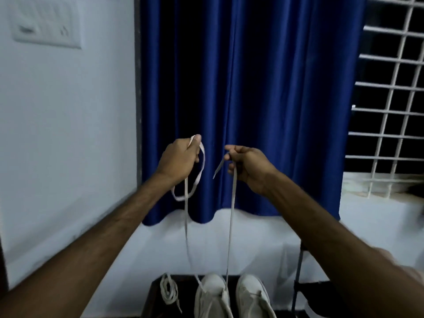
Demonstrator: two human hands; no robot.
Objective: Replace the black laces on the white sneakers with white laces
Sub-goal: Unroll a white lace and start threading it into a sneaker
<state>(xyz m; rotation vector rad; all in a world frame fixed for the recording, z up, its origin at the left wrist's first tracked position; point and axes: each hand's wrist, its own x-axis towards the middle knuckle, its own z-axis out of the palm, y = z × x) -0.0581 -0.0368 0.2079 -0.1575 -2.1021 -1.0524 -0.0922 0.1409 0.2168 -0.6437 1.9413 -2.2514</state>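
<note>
Both ends of a white lace (231,216) are being held high in front of the blue curtain (252,88), seemingly so that the two lengths can be evened out above the left sneaker (212,292), into which the lace is being fed. The left hand (177,160) is being kept closed around one end, with the slack looped below the fist. The right hand (247,167) is pinching the other end, its tip hanging free. Beside the left sneaker, the right sneaker (253,294) is being left on the dark desk (151,294). A second white lace (168,289) is lying coiled there. No black laces can be seen.
</note>
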